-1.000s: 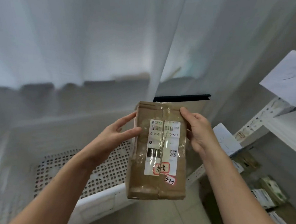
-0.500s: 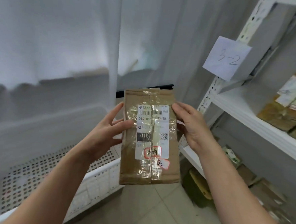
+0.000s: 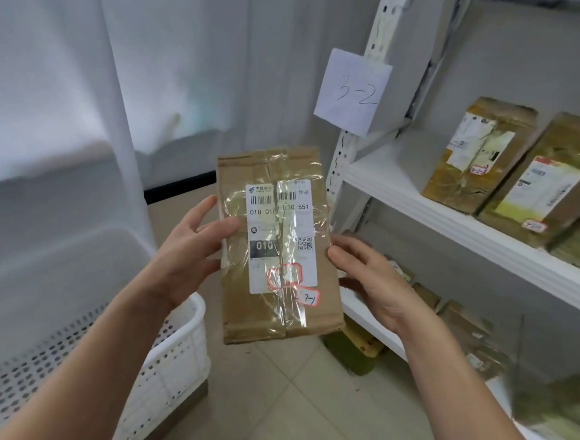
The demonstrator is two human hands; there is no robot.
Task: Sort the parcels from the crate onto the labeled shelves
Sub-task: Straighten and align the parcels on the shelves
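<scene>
My right hand point(image 3: 376, 287) has slid lower on the taped cardboard parcel point(image 3: 276, 246); it and my left hand point(image 3: 183, 257) clamp opposite long edges; seems light, stiff, tape-slick.

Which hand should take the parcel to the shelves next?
Probably right. The right hand holds the parcel on the side facing the shelves; the left hand is on the crate side.
</scene>
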